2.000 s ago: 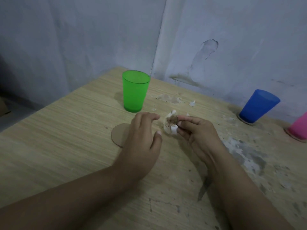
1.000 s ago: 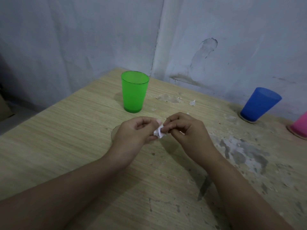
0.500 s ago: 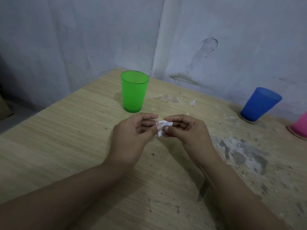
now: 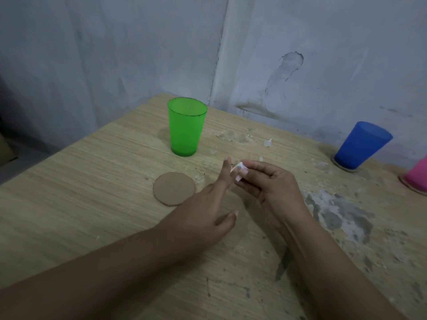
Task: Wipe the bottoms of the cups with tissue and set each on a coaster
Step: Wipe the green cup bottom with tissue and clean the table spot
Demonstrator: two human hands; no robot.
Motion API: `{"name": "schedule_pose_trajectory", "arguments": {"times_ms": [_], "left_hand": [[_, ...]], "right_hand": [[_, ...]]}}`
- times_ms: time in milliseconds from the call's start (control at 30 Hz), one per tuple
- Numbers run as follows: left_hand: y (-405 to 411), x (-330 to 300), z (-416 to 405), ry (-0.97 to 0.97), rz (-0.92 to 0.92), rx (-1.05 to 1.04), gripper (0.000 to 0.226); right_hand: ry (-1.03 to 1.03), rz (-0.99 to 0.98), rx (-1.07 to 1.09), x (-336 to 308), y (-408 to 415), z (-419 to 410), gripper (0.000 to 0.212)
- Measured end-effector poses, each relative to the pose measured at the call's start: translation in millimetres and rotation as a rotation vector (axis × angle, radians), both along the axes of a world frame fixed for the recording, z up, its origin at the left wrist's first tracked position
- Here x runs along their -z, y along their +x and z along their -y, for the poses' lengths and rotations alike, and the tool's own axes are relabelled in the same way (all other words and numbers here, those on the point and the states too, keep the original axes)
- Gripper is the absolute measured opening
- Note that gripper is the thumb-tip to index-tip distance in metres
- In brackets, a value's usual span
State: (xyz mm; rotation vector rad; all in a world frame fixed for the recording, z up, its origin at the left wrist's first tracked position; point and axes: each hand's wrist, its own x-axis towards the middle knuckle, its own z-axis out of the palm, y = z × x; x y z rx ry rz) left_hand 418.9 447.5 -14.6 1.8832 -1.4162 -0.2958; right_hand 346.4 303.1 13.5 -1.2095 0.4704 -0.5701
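Cups are what I am working through: the green cup point(image 4: 187, 128) is standing upright straight on the table point(image 4: 69, 192), not on a coaster, while the blue cup point(image 4: 360, 146) and the pink cup point(image 4: 416, 177) are already sitting on theirs by the far right edge. A bare coaster point(image 4: 174, 188) is lying just in front of the green cup, a little apart from it.

My right hand point(image 4: 275, 185) is pinching the tissue point(image 4: 239, 170), a small crumpled wad, between thumb and curled fingers, just above the table and to the right of the coaster. My left hand point(image 4: 208, 209) is holding nothing; its fingers are stretched out straight, with the thumb spread wide, and they are pointing toward the green cup.

I am judging this as the last cup's turn. Next I am needing the left hand to take the green cup by its wall and tip it, so the tissue can reach the bottom, then set it squarely on the coaster.
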Motion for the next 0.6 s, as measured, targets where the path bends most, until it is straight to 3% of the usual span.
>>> {"name": "schedule_pose_trajectory", "arguments": {"times_ms": [167,267,400,600], "left_hand": [[4.5,7.5,-2.5,0.196,0.324,0.064,0.067],[3.8,10.3,-0.3,0.229,0.369,0.081,0.060],[3.6,12.0,0.2,0.225,0.345,0.066,0.063],[3.5,12.4,1.4,0.216,0.355,0.047,0.064]], "right_hand": [[-0.684,-0.256,0.245,-0.8,-7.9,22.4,0.017],[-1.001,-0.409,0.252,0.9,-6.5,27.0,0.017],[-1.185,-0.465,0.048,4.8,-2.4,14.5,0.015],[-1.328,-0.488,-0.018,4.8,10.4,2.2,0.019]]}}
